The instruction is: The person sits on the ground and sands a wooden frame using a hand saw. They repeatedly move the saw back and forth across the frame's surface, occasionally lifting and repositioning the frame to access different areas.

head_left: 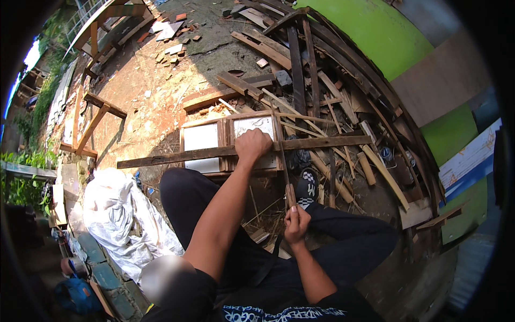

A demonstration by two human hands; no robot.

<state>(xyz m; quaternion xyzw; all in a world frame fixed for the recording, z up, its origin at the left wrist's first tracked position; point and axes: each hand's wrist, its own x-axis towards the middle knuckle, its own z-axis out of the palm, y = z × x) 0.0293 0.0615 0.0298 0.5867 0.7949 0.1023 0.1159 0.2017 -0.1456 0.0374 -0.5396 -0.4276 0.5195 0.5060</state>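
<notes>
Where the plank (pixel 214 152) lies: crosswise over the frame (pixel 227 131), before the seated person, its two ends reaching out past the frame's sides.
Plank: long, narrow, dark brown; slightly slanted, right end a little farther from the person than the left.
Left hand (pixel 254 143): clenched on the plank, knuckles up, over the frame's right half; how the fingers sit under the wood is hidden.
Right hand (pixel 296 224): grasping the saw (pixel 290 196) by its brown handle, on the near side of the plank.
Saw: blade thin, seen nearly edge-on, pointing away from the person; crosses the plank just right of the left hand. Cut depth cannot be read.
Frame: wooden, two white panels side by side; right panel partly covered by the left hand.
Shoe (pixel 307 189): black-and-white checked, just right of the saw.
Scrap wood (pixel 296 70): beams and strips, heaped beyond and right of the frame.
Cloth (pixel 123 214): white, crumpled, at the person's left.
Stand (pixel 92 129): wooden, on sunlit ground (pixel 139 115), far left.
Green panel (pixel 370 32): behind the scrap wood, upper right.
</notes>
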